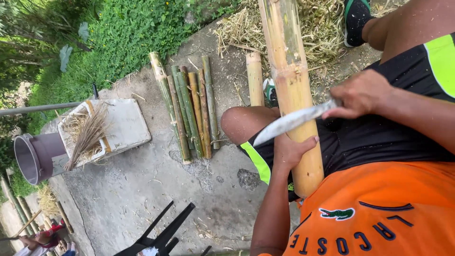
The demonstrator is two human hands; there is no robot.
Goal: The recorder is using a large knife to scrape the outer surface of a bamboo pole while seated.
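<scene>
The thick bamboo pole (293, 90) runs lengthwise away from you across your lap, your left hand (289, 150) clamped around its near end, your right hand (360, 94) gripping the knife (290, 122) crosswise just beyond.

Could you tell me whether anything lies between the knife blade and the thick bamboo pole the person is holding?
Nothing visible does. The right hand holds the knife with its blade laid across the thick bamboo pole, and the left hand grips the pole just below the blade. The split bamboo pieces lie apart on the concrete.
</scene>
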